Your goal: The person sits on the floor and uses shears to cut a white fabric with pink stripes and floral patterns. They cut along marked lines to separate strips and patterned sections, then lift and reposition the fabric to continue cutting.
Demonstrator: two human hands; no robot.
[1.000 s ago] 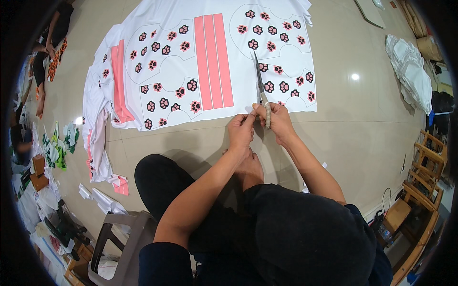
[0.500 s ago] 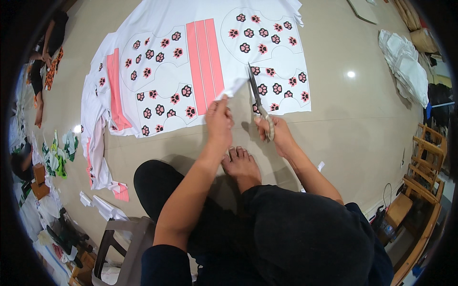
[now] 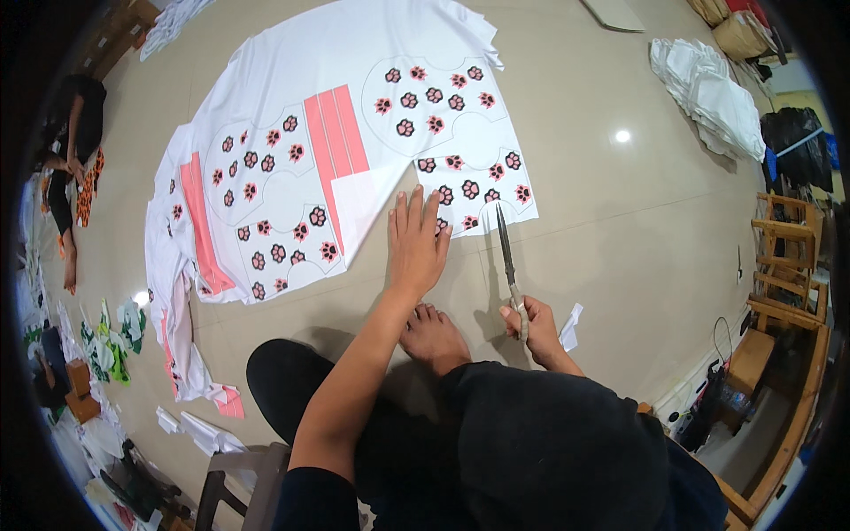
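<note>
A large white cloth [image 3: 283, 66] printed with black and pink paw prints, pink stripes and thin outlines lies spread on the floor. A cut runs up from its near edge, and a white flap [image 3: 367, 203] left of the cut is folded over. My left hand [image 3: 416, 243] is open and palm down, its fingertips at the left edge of the lower right paw-print panel [image 3: 478, 181]. In my right hand [image 3: 540, 332] is a pair of scissors [image 3: 509, 261], gripped by the handles. Their blades look closed and point away from me, tips over the panel's near edge.
A small white scrap [image 3: 571, 327] lies by my right hand. My bare foot [image 3: 434, 336] is near the cloth. A stack of white cloth [image 3: 708, 97] sits far right, wooden frames [image 3: 784, 257] stand right, a stool [image 3: 243, 482] near left. Another person [image 3: 80, 124] sits far left.
My left hand has let go of the cloth's cut edge and flattened out. My right hand has drawn the scissors out of the cut, toward me and to the right. The view has shifted.
</note>
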